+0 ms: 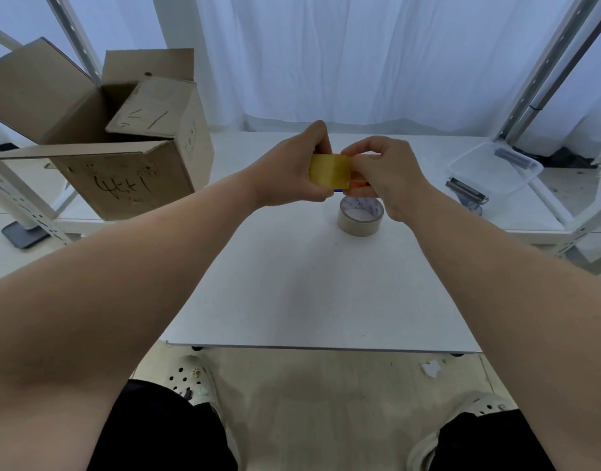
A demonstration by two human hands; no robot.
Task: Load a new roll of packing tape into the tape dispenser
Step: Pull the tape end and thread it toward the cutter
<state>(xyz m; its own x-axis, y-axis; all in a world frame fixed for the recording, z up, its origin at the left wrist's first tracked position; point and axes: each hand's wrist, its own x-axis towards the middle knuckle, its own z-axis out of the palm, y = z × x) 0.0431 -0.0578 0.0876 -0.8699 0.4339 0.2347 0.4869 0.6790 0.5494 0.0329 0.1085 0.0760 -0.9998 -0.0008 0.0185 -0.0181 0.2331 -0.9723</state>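
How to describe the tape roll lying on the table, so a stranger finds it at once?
On the white table, between the cardboard box and the clear plastic tub, a tape roll lies flat near the right hand. It is pale beige; the yellow roll is held up.

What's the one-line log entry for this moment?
left hand: grips yellow tape roll | right hand: grips orange dispenser | seating: hidden | pale tape roll: flat on table
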